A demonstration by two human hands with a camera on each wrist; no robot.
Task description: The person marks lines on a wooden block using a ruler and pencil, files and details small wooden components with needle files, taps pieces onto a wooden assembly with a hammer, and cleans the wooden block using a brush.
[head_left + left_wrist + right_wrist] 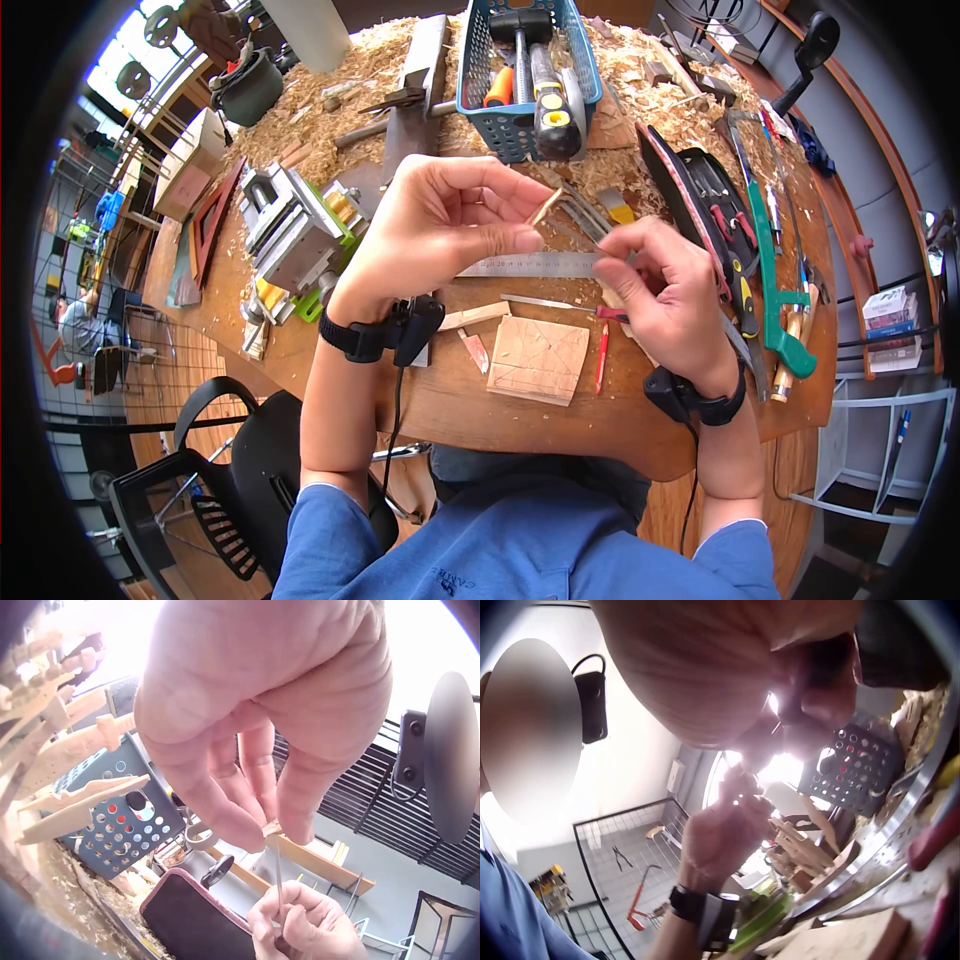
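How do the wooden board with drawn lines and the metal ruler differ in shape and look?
The wooden board is nearly square, while the metal ruler is long and narrow. The board is pale tan with dark drawn lines; the ruler is silvery with small measuring marks. Both lie flat on the table.

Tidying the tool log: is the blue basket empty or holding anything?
Not empty: the blue basket holds a hammer and an orange-handled tool, among others.

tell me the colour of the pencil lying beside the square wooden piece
Red, clearest in the head view.
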